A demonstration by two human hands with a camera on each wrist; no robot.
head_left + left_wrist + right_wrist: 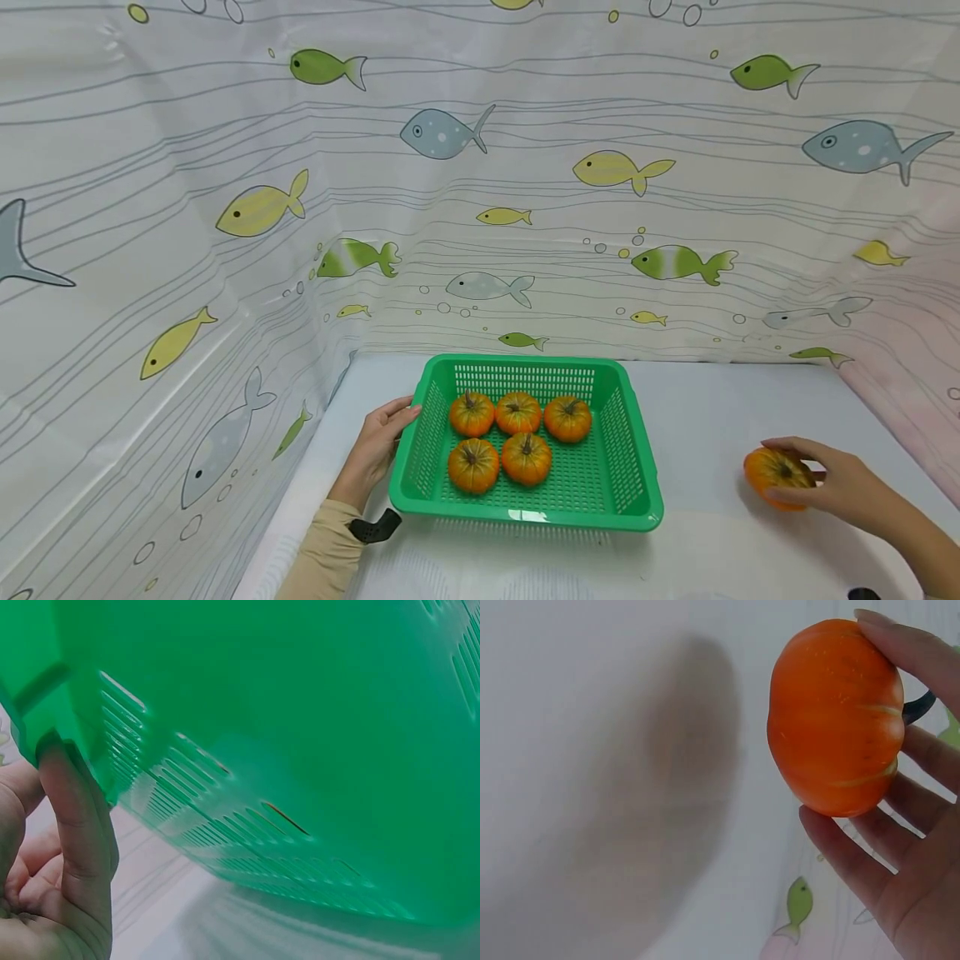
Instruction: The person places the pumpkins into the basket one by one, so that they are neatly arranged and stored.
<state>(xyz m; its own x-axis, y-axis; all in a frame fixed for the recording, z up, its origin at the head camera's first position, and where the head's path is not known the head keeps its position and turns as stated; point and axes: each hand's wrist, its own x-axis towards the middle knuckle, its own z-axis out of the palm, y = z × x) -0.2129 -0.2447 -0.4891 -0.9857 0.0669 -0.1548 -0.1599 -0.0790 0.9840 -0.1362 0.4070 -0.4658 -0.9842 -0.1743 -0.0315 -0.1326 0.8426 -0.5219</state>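
Note:
My left hand (375, 446) grips the left rim of a green plastic basket (570, 521) with slotted walls. In the left wrist view, the fingers (79, 817) bend up under the edge of the basket. Inside the basket lie several small orange pumpkins (527, 459), grouped toward its left and back. Off to the right of the basket, my right hand (840, 483) holds another small pumpkin (836, 720) between thumb and fingertips. Its dark stem (919, 707) points toward the palm. The shadow beside it in the right wrist view suggests it is off the table.
The basket stands on a white table (705, 417), close to the back wall. White sheeting (555, 83) printed with fish and wavy lines encloses the table at the back and both sides. Dark wrist straps (375, 527) show at the forearms.

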